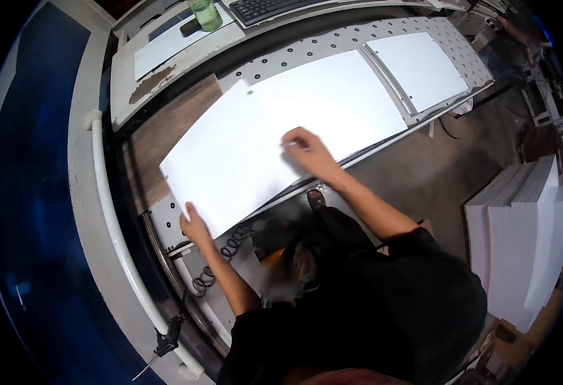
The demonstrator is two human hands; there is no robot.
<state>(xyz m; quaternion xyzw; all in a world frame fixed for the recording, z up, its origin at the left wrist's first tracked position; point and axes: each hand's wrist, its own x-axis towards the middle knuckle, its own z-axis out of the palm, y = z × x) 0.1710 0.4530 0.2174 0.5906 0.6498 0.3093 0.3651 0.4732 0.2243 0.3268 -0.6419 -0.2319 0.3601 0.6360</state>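
Note:
A large white rectangular panel [243,141] lies tilted across the perforated work table [423,29]. My left hand [193,224] grips the panel's near left corner, fingers curled over its edge. My right hand [306,151] presses flat on the panel's top surface near its near long edge, fingers bent and together. A second white panel [333,90] lies beneath and beyond it, and a smaller white panel [417,67] rests further right on the table.
A stack of white panels [522,237] stands at the right on the floor. A green bottle [205,13] and a keyboard [268,8] sit on the far bench. A coiled cable [227,247] hangs by the table's edge. A white rail [111,212] runs at left.

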